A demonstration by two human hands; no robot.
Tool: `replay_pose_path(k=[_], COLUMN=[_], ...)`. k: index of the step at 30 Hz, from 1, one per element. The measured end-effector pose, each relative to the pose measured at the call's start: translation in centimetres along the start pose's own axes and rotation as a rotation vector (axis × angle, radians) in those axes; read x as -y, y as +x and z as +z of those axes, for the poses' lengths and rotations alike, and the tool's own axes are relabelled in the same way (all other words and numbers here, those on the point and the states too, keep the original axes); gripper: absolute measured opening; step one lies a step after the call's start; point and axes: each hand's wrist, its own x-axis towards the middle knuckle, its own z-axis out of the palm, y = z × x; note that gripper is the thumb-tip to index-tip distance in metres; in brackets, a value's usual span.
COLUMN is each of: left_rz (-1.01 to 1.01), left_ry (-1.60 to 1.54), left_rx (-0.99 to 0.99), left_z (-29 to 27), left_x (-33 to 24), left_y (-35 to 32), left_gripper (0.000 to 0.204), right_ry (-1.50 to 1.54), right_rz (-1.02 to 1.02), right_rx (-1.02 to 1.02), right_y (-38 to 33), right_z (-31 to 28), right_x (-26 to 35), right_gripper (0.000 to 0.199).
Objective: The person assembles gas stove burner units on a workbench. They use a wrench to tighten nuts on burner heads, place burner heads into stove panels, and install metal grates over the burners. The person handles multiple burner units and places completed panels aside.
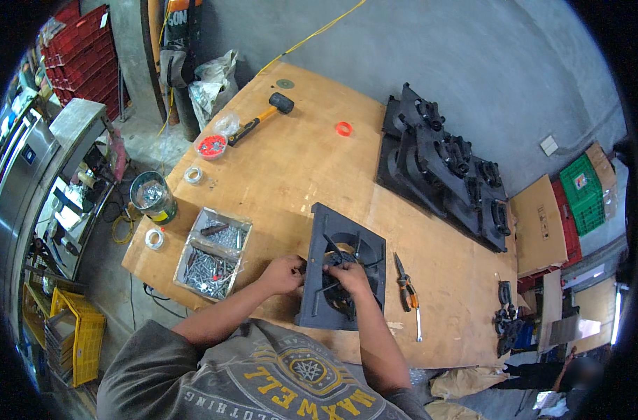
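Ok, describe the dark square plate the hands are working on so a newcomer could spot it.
On the wooden workbench, look at the near edge in front of the person. The dark square plate lies flat there, alone, under both hands, with a round central opening; the similar plates are stacked at the far right.

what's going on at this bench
A person leans over a wooden table with both hands on a dark square frame. The left hand grips its left edge; the right hand works at the round centre part. A box of screws sits to the left, pliers to the right, and a stack of similar frames at the far side.
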Motion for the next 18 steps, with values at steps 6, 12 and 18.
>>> replay_pose_path(k=[6, 12, 18], left_rz=[0.070, -0.316, -0.525], left_ry=[-0.266, -0.336, -1.168], left_rx=[-0.080, 0.009, 0.162], left_z=[2.6, 0.4, 2.1], left_x=[1.1, 1.8, -0.3], left_y=[0.2, 1.4, 1.6], left_gripper=[0.031, 0.031, 0.038], right_ry=[-0.002, 0.026, -0.070], right_rz=[0.032, 0.009, -0.019], right_rx=[0.018, 0.003, -0.020], right_y=[0.2, 0.2, 1.3], right_z=[0.2, 0.2, 0.2], right_x=[0.4, -0.2, -1.1], right_gripper=[0.045, 0.044, 0.043])
